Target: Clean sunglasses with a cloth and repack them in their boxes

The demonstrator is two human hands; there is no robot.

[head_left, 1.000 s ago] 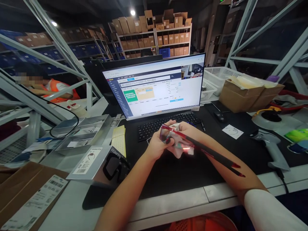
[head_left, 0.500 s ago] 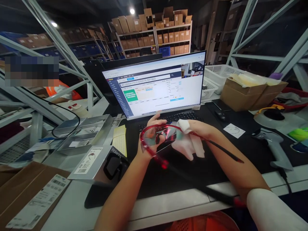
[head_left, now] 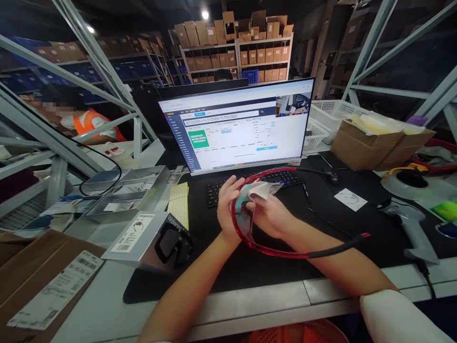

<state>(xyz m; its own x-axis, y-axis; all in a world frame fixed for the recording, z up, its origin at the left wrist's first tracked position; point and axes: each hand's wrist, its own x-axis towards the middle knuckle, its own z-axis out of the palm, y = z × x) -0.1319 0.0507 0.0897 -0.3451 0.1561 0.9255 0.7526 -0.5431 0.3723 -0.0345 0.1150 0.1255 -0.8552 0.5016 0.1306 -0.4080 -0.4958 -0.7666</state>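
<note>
Red-framed glasses (head_left: 250, 244) with black temple ends are held up in front of the keyboard. My left hand (head_left: 226, 208) is closed on them at the left side of the frame. A pale cleaning cloth (head_left: 263, 189) is bunched in my right hand (head_left: 274, 217), inside the curve of the glasses and against the lens. My right fingertips are partly hidden by the cloth and the lens. One temple points away to the right at the back, while the other passes over my right forearm.
A monitor (head_left: 235, 138) stands behind the keyboard (head_left: 214, 193). On the left are a glasses box (head_left: 134, 255), yellow sticker sheets (head_left: 177, 205) and a cardboard carton (head_left: 32, 267). A barcode scanner (head_left: 410, 224), mouse (head_left: 330, 175) and open carton (head_left: 364, 143) are on the right. A person in an orange vest (head_left: 89, 123) sits far left.
The glasses have turned, so their open side now faces right. My right hand has moved lower, and the cloth is now bunched at the lens rather than hanging down.
</note>
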